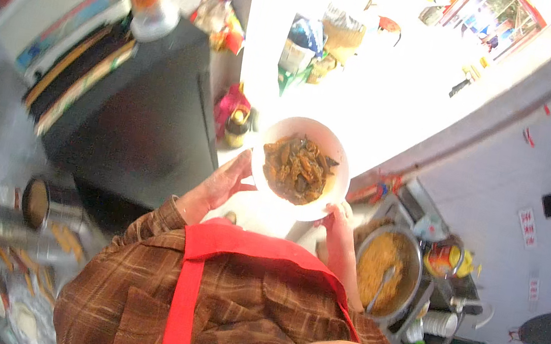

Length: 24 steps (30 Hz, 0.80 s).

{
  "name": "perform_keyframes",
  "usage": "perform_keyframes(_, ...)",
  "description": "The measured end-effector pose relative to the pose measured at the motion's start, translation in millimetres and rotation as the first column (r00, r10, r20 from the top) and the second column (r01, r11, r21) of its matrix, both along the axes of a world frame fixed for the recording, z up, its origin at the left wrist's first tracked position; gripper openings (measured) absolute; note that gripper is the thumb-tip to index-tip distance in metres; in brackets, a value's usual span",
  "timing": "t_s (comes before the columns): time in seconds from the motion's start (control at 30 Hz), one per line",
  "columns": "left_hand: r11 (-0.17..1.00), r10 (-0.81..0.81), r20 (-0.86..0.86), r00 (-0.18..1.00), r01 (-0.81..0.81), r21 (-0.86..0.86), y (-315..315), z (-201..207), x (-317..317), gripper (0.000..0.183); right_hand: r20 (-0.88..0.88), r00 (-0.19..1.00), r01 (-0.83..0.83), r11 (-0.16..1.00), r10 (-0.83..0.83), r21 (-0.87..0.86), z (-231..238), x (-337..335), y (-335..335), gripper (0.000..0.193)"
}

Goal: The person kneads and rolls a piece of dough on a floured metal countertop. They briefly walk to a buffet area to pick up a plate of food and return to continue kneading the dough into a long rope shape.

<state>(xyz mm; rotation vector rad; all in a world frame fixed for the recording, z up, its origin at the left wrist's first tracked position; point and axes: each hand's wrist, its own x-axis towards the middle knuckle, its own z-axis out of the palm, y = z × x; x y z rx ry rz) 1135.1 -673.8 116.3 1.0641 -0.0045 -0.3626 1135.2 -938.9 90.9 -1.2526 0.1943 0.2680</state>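
A round white bowl (341,151) is held out in front of my body, between both hands. Brown, saucy pieces of cooked food (298,168) lie in it; their exact kind is hard to make out. My left hand (227,180) grips the bowl's left side, its fingers partly hidden beneath the rim. On the near right side, my right hand (339,228) is closed on the edge, thumb at the rim. Brown plaid sleeves and a red apron (263,246) show below the bowl.
To the right stands a big metal basin (412,268) of yellow-orange food with a ladle (381,288) in it. A dark cabinet (141,106) is on the left. Bottles and bags (236,122) sit beyond the bowl. Metal pots (44,202) are at lower left, and a bright doorway (493,23) opens far off.
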Motion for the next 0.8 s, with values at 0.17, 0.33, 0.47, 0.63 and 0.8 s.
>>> perform_keyframes(0.17, 0.989, -0.133, -0.015, 0.991, 0.132, -0.068, -6.7, 3.8, 151.9, 0.082, -0.016, 0.999, 0.034, 0.998, -0.033, 0.057, 10.8, 130.8, -2.1, 0.015)
perform_keyframes(0.33, 0.965, -0.081, -0.104, 0.991, 0.051, -0.259, -27.1, -4.6, 278.4, 0.066, -0.039, 0.999, 0.017, 0.997, -0.014, 0.071, 24.1, 258.1, -12.2, 0.02)
perform_keyframes(0.47, 0.954, -0.006, -0.081, 0.997, -0.018, -0.299, -35.5, -15.5, 398.3, 0.057, 0.075, 0.993, -0.095, 0.995, 0.096, -0.007, 14.0, 392.9, -22.7, 0.026)
perform_keyframes(0.63, 0.95, 0.208, -0.122, 0.971, -0.23, -0.211, -67.2, 5.9, 537.9, 0.057, 0.178, 0.941, -0.266, 0.955, 0.286, -0.129, 35.0, 552.6, -55.9, 0.032)
perform_keyframes(0.8, 0.913, 0.277, -0.169, 0.946, -0.314, -0.26, -97.1, 25.5, 689.1, 0.06, 0.274, 0.892, -0.338, 0.932, 0.361, -0.128, 67.8, 704.9, -110.7, 0.042)
